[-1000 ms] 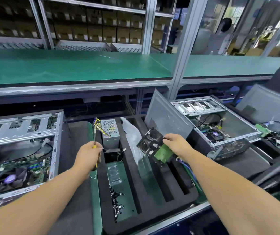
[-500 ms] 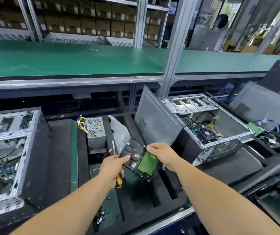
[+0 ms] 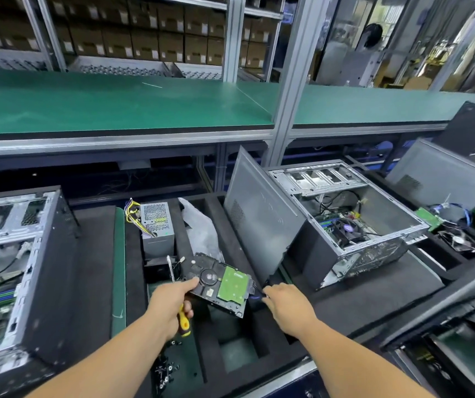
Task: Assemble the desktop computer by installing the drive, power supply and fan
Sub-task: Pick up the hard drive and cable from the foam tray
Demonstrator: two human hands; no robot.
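Drive (image 3: 220, 285) pinched in my left grip (image 3: 170, 303) beside screwdriver (image 3: 183, 318); right grip (image 3: 283, 301) pinching blue cable (image 3: 255, 296). Power supply (image 3: 156, 228) uninstalled; nothing fitted.

A long green shelf (image 3: 115, 107) is being carried on grey metal uprights (image 3: 293, 81) above the bench. Behind it, rows of brown cartons (image 3: 144, 38) are being stored on racking. A crumpled plastic bag (image 3: 202, 231) is being kept in a slot of the black foam tray (image 3: 230, 340), with loose screws (image 3: 164, 369) being held in a near compartment.
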